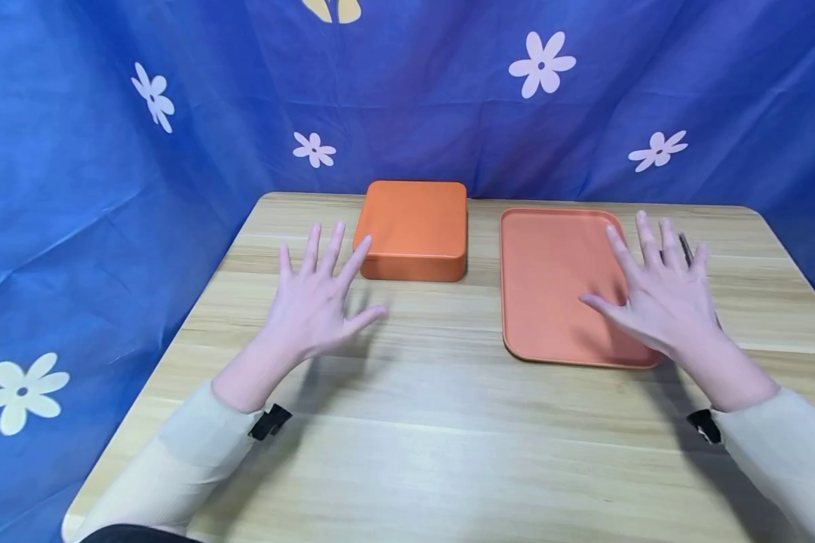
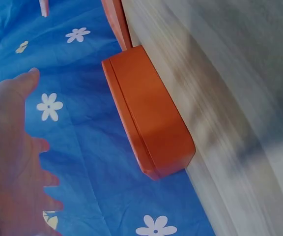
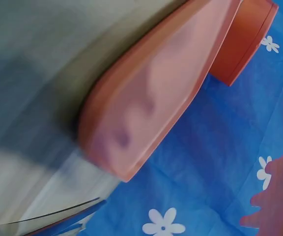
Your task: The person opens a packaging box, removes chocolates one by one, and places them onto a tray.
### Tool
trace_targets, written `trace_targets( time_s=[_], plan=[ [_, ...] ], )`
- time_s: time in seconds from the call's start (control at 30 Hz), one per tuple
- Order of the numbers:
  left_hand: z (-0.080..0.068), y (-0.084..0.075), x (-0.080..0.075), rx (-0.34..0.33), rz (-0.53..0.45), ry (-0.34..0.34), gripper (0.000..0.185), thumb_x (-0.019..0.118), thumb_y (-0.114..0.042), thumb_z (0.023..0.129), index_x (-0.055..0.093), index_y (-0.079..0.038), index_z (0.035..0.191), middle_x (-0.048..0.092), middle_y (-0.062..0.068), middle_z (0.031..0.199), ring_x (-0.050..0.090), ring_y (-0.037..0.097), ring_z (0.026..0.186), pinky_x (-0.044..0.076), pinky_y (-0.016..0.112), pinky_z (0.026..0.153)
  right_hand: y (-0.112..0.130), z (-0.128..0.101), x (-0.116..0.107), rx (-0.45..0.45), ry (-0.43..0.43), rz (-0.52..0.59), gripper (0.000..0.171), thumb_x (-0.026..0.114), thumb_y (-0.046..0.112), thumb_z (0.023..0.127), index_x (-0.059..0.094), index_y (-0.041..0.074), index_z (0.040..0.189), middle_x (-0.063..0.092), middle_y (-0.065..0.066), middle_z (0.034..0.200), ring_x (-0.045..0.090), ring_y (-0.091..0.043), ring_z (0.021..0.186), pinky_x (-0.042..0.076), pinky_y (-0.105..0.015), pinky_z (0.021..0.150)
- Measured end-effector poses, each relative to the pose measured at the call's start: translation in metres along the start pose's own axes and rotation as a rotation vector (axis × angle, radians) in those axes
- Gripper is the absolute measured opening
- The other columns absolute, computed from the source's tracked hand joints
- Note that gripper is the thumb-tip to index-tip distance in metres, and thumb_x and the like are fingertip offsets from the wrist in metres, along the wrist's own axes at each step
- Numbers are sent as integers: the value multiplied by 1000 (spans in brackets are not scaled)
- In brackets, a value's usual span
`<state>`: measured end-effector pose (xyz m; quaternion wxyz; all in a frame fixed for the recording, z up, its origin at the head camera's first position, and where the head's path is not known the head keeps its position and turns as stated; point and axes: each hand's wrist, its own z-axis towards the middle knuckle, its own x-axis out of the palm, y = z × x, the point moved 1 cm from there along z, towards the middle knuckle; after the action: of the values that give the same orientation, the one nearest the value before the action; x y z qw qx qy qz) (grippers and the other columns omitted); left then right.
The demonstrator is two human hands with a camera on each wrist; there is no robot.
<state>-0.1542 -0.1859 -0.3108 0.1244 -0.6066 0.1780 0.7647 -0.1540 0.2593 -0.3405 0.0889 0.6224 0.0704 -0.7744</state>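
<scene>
My left hand (image 1: 310, 308) hovers over the left part of the table with its fingers spread and nothing in it. Just beyond its fingertips sits an orange lidded box (image 1: 417, 220), closed, near the back edge. On the other side my right hand (image 1: 670, 300), fingers also spread and holding nothing, is above the right edge of a salmon-pink rectangular tray (image 1: 550, 283). That hand partly hides a slim, shiny metal thing (image 3: 63, 220) lying to the right of the tray; its exact kind is unclear.
The wood-grain table (image 1: 407, 437) has rounded back corners. A blue curtain (image 1: 421, 90) with white flowers hangs directly behind it and along the left side. The box and tray stand side by side with a narrow gap between them.
</scene>
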Motion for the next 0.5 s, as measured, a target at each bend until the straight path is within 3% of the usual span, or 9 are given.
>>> trace_targets(
  time_s=[0.2, 0.5],
  plan=[
    [9, 8, 1, -14, 7, 4, 97, 46, -75, 84, 5, -28, 158, 2, 14, 161, -4, 40, 145, 3, 74, 103, 16, 17, -1, -37, 13, -13, 101, 49, 74, 84, 4, 22, 158, -9, -16, 160, -9, -40, 144, -10, -72, 102],
    [30, 30, 12, -53, -47, 10, 96, 47, -73, 85, 9, -23, 158, 2, 16, 161, 0, 42, 145, 3, 75, 102, 53, 49, 3, -102, 14, 58, 98, 47, 72, 86, 5, 21, 158, -12, -12, 160, -9, -36, 145, -2, -74, 102]
  ],
)
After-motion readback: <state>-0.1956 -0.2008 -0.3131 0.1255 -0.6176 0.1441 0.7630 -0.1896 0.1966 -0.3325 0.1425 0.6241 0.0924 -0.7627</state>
